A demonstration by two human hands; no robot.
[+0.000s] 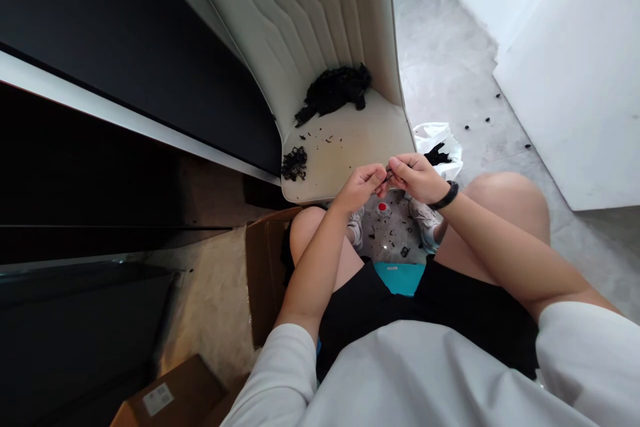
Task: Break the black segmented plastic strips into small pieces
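Observation:
My left hand [361,185] and my right hand [414,178] meet over the front edge of a cream chair seat [370,137]. Both are closed in a pinch on a small dark piece [387,177] between the fingertips, too small to make out. A crumpled black heap [334,92] lies at the back of the seat against the backrest. Near the seat's left edge sits a smaller pile of curly black scraps [295,163], with tiny dark bits scattered between the two.
A white plastic bag [453,147] with black material stands right of the chair. Dark scraps and a red round spot [382,207] show on the floor between my shoes. Cardboard boxes [175,395] are at lower left; a white panel [575,80] stands at right.

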